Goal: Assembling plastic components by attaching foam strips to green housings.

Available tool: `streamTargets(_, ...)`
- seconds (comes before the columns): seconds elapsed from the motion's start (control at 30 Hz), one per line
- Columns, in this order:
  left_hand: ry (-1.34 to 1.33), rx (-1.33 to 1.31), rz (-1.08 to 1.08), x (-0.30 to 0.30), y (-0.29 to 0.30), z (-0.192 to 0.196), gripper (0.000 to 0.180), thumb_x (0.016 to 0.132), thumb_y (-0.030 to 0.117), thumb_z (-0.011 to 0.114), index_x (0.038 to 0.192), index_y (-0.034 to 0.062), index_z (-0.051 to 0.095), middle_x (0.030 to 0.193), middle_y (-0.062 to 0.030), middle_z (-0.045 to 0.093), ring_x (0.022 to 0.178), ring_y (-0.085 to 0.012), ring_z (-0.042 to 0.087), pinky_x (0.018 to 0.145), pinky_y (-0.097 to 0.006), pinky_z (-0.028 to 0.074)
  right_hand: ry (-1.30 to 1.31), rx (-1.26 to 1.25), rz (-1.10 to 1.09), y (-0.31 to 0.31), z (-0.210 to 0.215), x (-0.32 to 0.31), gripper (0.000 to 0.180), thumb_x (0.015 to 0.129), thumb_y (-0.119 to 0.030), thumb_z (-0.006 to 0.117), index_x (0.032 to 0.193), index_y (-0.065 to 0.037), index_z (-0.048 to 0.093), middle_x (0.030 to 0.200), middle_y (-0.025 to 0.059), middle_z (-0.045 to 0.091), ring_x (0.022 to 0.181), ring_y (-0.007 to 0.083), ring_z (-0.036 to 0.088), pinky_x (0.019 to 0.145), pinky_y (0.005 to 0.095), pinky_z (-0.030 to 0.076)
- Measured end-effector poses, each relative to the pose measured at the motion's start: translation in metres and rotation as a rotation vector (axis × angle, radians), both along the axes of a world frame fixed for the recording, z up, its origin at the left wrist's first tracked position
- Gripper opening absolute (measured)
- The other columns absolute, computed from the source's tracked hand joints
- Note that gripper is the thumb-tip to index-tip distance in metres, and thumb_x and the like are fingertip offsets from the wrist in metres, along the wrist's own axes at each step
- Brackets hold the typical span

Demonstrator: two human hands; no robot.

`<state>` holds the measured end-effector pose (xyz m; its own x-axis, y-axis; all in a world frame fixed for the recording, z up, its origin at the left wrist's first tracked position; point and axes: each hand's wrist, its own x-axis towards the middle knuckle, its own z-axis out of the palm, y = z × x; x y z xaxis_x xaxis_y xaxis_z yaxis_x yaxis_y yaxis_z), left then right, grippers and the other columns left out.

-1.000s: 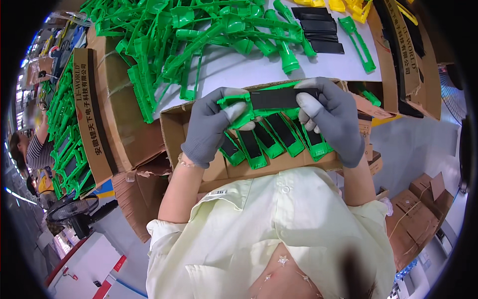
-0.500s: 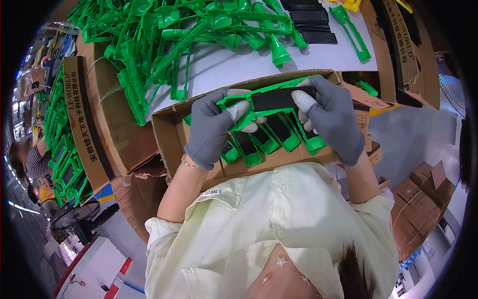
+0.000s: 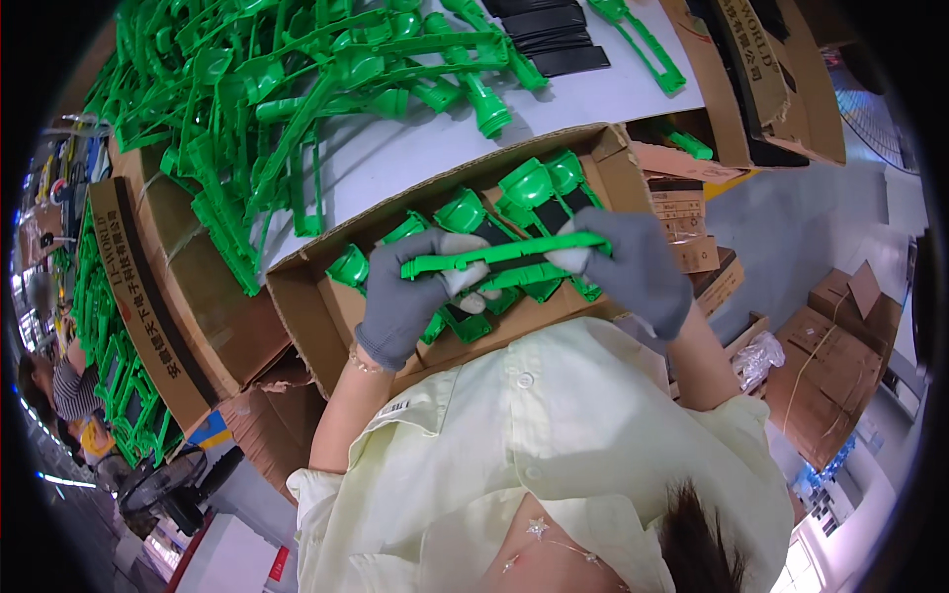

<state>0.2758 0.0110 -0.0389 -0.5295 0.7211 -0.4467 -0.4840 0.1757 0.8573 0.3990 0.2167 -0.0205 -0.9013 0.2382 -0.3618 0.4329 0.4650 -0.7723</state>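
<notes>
The left hand and right hand, both gloved, are pinching a long green plastic part by its ends above the cardboard box; keeping it level and gripped evenly is probably wisest.

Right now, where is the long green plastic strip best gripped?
By its two ends, one from each side: the long green plastic strip lies level and slender above the open cardboard box. The grey-gloved left hand pinches one end, the grey-gloved right hand the other, leaving its middle free.
</notes>
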Motion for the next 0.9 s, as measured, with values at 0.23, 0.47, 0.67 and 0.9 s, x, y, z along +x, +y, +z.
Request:
streamTargets(0.23, -0.047, -0.092, -0.178, -0.005, 0.031, 0.007, 0.017, 0.082, -0.002, 0.062, 0.098, -0.0049, 0.059, 0.081, -0.0093, 0.064, 0.066, -0.0158, 0.065, 0.053, -0.023, 0.054, -0.184, 0.045, -0.090, 0.008, 0.010, 0.025, 0.026, 0.076, -0.022, 0.070, 0.092, -0.002, 0.064, 0.069, 0.0079, 0.061, 0.061, 0.0140, 0.058, 0.062, 0.0301, 0.046)
streamTargets(0.47, 0.215, -0.322, -0.666, -0.025, 0.075, 0.001, 0.024, 0.080, 0.013, 0.065, 0.096, 0.0002, 0.054, 0.072, -0.0088, 0.062, 0.061, -0.0149, 0.063, 0.049, -0.029, 0.049, 0.281, 0.585, 0.026, 0.098, 0.012, -0.048, 0.020, 0.081, -0.014, 0.062, 0.101, -0.012, 0.064, 0.092, 0.0038, 0.062, 0.077, 0.0181, 0.062, 0.068, 0.0278, 0.048)
streamTargets(0.67, 1.441, -0.586, -0.383, 0.006, 0.084, -0.009, 0.044, 0.072, 0.030, 0.071, 0.101, 0.0058, 0.049, 0.082, -0.0131, 0.061, 0.063, -0.0285, 0.064, 0.052, -0.037, 0.050, 0.280, 0.969, 0.324, 0.129, -0.046, -0.114, 0.026, 0.077, -0.025, 0.064, 0.100, -0.012, 0.062, 0.101, 0.0026, 0.060, 0.081, 0.0265, 0.062, 0.068, 0.0367, 0.049)
streamTargets(0.9, 1.326, -0.417, -0.189, -0.008, 0.045, 0.003, 0.034, 0.077, 0.025, 0.066, 0.106, 0.0097, 0.056, 0.083, -0.0075, 0.063, 0.062, -0.0280, 0.062, 0.051, -0.036, 0.048, 0.166, 0.713, 0.223, 0.132, -0.044, -0.108, 0.038, 0.069, -0.031, 0.071, 0.099, -0.009, 0.061, 0.092, 0.0081, 0.061, 0.082, 0.0261, 0.061, 0.071, 0.0365, 0.047)
